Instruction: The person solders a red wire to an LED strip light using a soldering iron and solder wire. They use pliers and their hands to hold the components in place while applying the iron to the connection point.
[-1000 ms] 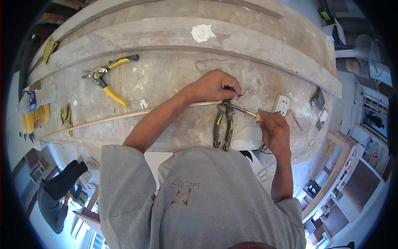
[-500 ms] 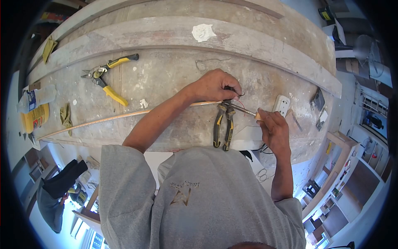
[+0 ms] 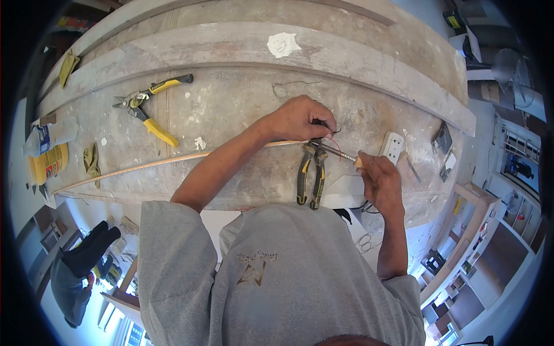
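My left hand [image 3: 303,118] is closed at the far end of a long thin strip [image 3: 156,164], with something small and dark between its fingers. A thin red wire shows beside the fingertips. In my right hand [image 3: 381,181] is a tool with a pale handle [image 3: 359,162] and a metal shaft, which points at the strip's end. Black-and-yellow pliers [image 3: 318,179] lie just below my left hand, handles towards my body, their jaws by the strip's end. Snips with yellow handles [image 3: 140,101] lie open farther left on the workbench [image 3: 231,104].
Long boards [image 3: 219,46] run across the bench's far side. A white power strip [image 3: 392,146] lies beyond my right hand. At the left are a plastic bottle [image 3: 55,135], a yellow container [image 3: 52,164] and a cloth [image 3: 91,160]. Another person [image 3: 72,282] is at the lower left.
The other person at the lower left has shifted posture slightly. My hands and the pliers look almost unmoved.
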`<state>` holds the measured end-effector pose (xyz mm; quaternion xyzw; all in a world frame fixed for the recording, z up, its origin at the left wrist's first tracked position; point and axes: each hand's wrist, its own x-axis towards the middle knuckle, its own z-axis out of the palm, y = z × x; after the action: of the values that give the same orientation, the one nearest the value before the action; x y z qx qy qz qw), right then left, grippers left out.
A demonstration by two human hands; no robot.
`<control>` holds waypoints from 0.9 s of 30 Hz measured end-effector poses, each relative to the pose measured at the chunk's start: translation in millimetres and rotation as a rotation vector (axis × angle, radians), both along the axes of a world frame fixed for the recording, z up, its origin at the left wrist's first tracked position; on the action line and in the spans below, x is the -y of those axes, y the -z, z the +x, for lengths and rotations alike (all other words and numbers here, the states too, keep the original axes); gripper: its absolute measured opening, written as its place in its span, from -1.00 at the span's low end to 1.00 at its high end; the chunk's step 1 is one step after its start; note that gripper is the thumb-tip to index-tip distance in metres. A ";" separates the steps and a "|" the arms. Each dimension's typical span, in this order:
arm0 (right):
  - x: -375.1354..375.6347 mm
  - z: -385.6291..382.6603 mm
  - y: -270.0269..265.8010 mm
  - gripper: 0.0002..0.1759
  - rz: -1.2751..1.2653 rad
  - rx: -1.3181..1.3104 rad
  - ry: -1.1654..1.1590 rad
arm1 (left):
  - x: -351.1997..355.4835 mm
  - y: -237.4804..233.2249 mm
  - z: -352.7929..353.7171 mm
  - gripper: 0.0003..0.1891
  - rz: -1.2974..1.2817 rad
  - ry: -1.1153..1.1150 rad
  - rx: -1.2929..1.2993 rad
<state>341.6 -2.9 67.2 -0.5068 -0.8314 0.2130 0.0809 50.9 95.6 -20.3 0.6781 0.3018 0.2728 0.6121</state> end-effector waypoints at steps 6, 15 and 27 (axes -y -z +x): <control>3.8 0.9 -8.2 -0.47 -0.002 -0.018 0.017 | -0.6 -0.2 -0.7 -0.85 0.030 -0.005 0.011; 6.1 -0.3 -10.5 -0.48 0.013 -0.025 0.017 | -1.3 0.2 -0.9 -0.85 0.030 0.010 0.020; 2.8 -1.9 -8.4 -0.47 0.061 -0.033 0.006 | -0.1 0.2 -0.2 -0.88 -0.062 -0.027 0.062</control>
<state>339.7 -5.6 75.6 -0.5032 -0.8344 0.1957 0.1105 50.7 95.7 -20.5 0.6459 0.3003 0.2923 0.6381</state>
